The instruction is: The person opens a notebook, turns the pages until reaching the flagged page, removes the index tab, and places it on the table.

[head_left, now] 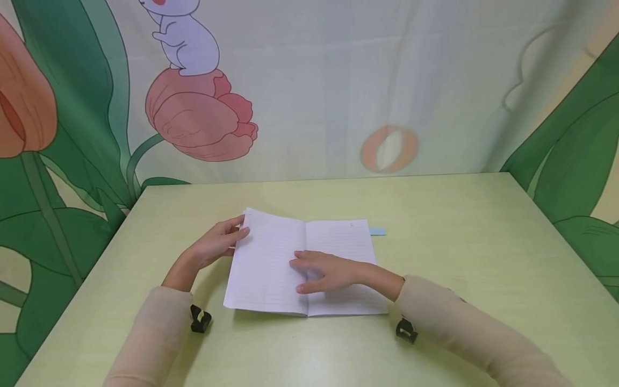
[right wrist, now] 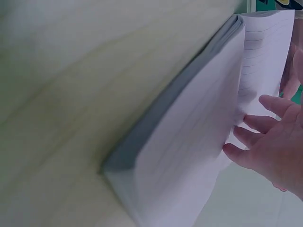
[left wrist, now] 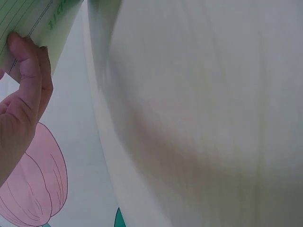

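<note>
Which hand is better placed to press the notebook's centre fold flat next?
Right, probably: the right hand reaches across the centre fold of the open notebook; the left hand holds its raised left edge.

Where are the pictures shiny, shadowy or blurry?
Head view: a faint shine on the table near the bottom, a shadow below the notebook; left wrist view: the big pale surface looks blurry, with a dark smudgy band; right wrist view: the table looks blurry.
</note>
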`<state>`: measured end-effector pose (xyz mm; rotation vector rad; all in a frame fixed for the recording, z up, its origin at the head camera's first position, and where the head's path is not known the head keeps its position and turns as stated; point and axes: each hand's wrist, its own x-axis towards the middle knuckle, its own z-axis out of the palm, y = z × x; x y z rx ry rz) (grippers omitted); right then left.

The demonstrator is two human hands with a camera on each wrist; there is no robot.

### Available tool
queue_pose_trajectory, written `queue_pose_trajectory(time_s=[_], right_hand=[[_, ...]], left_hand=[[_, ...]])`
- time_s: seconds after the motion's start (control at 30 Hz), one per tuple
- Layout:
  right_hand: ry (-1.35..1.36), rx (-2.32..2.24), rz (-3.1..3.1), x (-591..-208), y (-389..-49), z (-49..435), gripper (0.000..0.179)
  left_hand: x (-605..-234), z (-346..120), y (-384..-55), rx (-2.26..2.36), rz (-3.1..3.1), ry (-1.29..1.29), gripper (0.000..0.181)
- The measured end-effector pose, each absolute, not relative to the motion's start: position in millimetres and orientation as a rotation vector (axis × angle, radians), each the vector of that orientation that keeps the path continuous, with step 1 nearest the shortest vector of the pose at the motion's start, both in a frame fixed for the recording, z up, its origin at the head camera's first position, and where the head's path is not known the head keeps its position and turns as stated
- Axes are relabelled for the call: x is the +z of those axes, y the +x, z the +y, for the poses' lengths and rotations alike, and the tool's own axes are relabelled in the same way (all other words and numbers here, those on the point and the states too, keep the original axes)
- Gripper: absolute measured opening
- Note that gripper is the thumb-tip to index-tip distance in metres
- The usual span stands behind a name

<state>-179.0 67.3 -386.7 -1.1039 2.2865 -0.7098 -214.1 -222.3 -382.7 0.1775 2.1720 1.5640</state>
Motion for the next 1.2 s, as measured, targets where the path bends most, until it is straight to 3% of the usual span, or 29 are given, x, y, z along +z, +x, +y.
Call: queue_pose_trajectory(time_s=[0.53, 0.8, 1.2], right_hand=[[-0.923, -0.501, 2.577, -398.9, -203.0, 130.4, 0.078], [-0.757, -0.372, 2.644, -401.0, -217.6, 151.6, 0.094], [-0.716, -0.346, 2.653, -402.5, -225.3, 158.0, 0.101]], left_hand=[[-387.0, -221.8, -213.3, 1.584, 2.205, 0.18, 0.085], [-387.5, -221.5, -212.5, 1.539, 2.225, 0.173, 0.082], [-388.0, -222.2, -212.4, 1.487, 2.253, 0.158, 0.077]])
